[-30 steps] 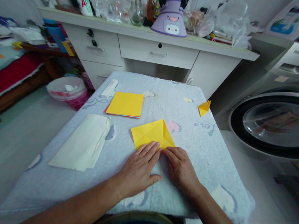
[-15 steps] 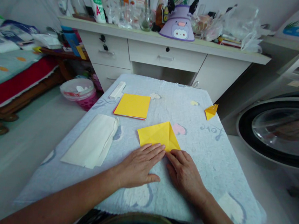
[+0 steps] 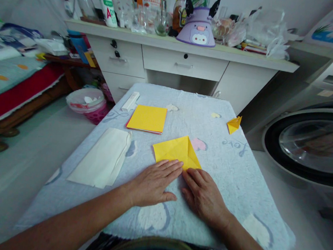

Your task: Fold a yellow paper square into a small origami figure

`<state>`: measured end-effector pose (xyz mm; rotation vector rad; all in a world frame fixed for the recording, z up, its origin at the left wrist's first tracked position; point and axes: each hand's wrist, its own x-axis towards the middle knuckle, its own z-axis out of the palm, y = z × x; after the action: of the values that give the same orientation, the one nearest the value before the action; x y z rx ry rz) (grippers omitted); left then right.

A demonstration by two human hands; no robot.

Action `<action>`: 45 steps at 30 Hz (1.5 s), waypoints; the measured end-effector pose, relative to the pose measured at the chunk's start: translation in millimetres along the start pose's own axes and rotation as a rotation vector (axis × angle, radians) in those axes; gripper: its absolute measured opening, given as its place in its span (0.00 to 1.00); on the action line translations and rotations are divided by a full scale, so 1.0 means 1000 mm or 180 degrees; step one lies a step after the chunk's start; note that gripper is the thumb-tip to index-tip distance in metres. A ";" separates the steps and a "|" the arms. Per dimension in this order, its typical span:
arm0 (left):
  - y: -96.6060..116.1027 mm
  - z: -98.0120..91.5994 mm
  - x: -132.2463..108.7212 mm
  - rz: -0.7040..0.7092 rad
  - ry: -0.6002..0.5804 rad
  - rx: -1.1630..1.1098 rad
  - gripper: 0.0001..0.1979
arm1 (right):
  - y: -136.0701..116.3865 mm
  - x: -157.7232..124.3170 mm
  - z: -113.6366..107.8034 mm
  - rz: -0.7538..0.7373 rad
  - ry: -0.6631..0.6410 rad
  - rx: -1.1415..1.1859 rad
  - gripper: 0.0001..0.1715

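A yellow sheet of folding paper [image 3: 176, 148], creased and partly folded, lies on the cloth-covered table in front of me. Flat on its near edge rests my left hand [image 3: 156, 183], fingers stretched out and thumb apart. My right hand [image 3: 205, 197] is at the near right edge of the same paper, its fingers bent and bunched, with the fingertips touching the paper beside the left fingertips. Whether the right fingers pinch the paper or only press it, I cannot tell. The near edge of the paper is hidden under the hands.
Beyond the hands lie a stack of square coloured paper [image 3: 147, 118], yellow on top, and a white oblong box [image 3: 130, 101]. A folded whitish sheet [image 3: 101, 158] is at left. A small folded yellow paper piece [image 3: 234, 125] sits near the right edge of the tablecloth [image 3: 209, 105].
My right hand has slid slightly left along the near edge of the paper. The left hand stays flat in nearly the same place, and the paper has hardly moved.
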<state>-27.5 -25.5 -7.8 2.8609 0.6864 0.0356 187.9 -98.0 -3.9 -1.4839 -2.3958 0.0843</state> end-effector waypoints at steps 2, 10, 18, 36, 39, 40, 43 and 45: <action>-0.003 -0.001 -0.002 0.0052 -0.0007 -0.0023 0.41 | 0.000 0.000 0.000 -0.0005 -0.0098 -0.0006 0.22; -0.017 -0.010 -0.018 0.0226 -0.0102 0.0152 0.39 | 0.001 0.003 0.000 0.0048 -0.0450 -0.0110 0.27; -0.025 -0.009 -0.039 -0.0018 0.0139 0.0393 0.38 | -0.014 0.011 -0.003 0.0089 -0.0454 -0.0496 0.32; -0.026 -0.011 -0.059 -0.0342 0.0417 0.0627 0.27 | -0.018 0.002 -0.003 0.0418 -0.0356 -0.0506 0.32; -0.026 -0.009 -0.059 -0.0318 0.0414 0.0630 0.27 | -0.011 -0.008 -0.004 0.0495 -0.0267 -0.0627 0.32; -0.027 -0.008 -0.059 -0.0312 0.0426 0.0622 0.27 | -0.008 -0.013 -0.005 0.0538 -0.0256 -0.0682 0.32; -0.027 -0.007 -0.059 -0.0290 0.0472 0.0585 0.26 | 0.002 -0.026 -0.008 0.0632 -0.0245 -0.0827 0.32; -0.028 -0.006 -0.059 -0.0280 0.0493 0.0548 0.27 | 0.008 -0.032 -0.011 0.0663 -0.0257 -0.0872 0.31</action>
<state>-92.7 -26.8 -6.6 3.0115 0.8853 0.1964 211.0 -124.1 -2.9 -1.8848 -2.3819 -0.1453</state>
